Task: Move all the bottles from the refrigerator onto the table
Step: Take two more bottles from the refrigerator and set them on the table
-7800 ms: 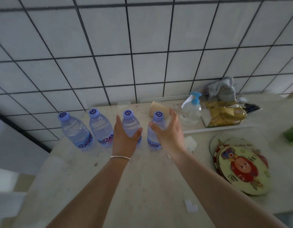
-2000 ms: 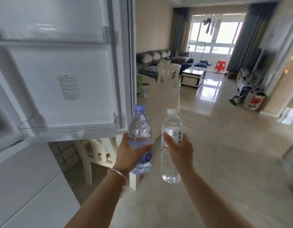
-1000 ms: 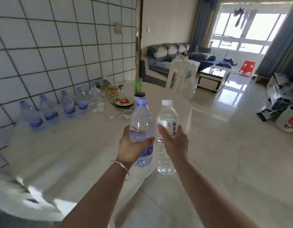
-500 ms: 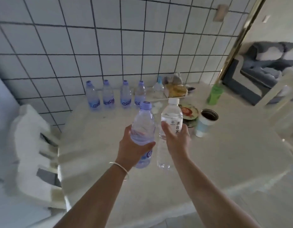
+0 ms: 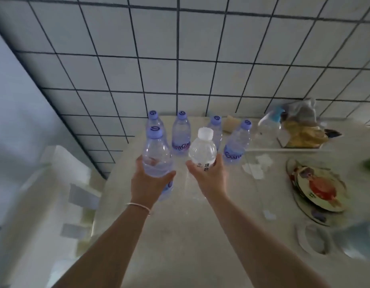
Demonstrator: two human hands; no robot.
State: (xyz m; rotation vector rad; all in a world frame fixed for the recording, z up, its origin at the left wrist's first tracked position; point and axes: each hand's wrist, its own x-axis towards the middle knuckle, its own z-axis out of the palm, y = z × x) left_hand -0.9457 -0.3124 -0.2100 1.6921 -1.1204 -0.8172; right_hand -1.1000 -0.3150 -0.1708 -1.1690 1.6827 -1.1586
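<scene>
four bottles [image 5: 181, 133] already stand on the table [image 5: 180, 235] by the wall. my left hand [image 5: 147, 183] grips a purple-capped bottle [image 5: 157, 156], my right hand [image 5: 209, 176] a white-capped bottle [image 5: 202, 150], both above the table, not yet set down.

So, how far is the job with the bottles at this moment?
Done: four purple-capped bottles stand in a row by the tiled wall on the table. In hand: the left hand holds a fifth purple-capped bottle, and the right hand a white-capped bottle, both above the table in front of the row. Left: to set these two down. The refrigerator is out of view, so any remaining bottles cannot be judged.
</scene>
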